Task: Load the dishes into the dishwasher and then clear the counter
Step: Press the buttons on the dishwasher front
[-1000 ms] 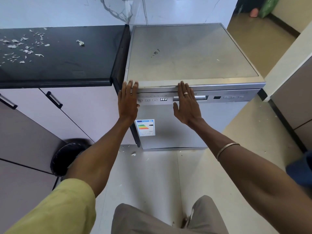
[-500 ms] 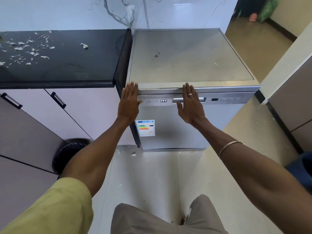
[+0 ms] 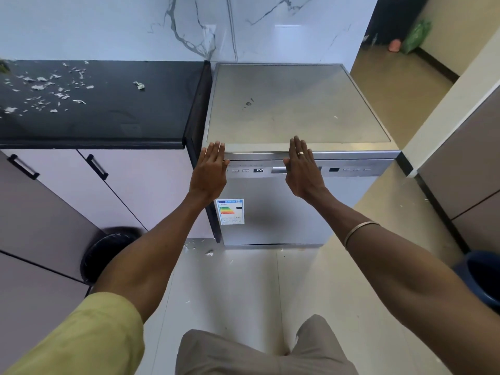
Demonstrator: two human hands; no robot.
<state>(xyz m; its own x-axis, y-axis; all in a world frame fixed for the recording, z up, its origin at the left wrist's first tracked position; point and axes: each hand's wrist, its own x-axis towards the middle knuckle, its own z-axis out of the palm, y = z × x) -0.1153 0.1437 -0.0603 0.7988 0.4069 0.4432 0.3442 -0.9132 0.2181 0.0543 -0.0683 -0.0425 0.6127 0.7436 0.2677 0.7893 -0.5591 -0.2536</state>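
The dishwasher (image 3: 273, 220) is brushed silvery metal, its top dull and smudged with a dark mark, its door front smooth with a soft sheen and a glossy paper label (image 3: 230, 211). The counter (image 3: 102, 123) is black, smooth stone-like material, faintly reflective, strewn with pale flaky scraps (image 3: 48, 90). The wall (image 3: 121, 28) is glossy white veined marble. The floor (image 3: 243, 288) tiles are polished.

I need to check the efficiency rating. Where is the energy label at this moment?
In the head view, the energy label is on the dishwasher door, at its lower left, just below the left hand.
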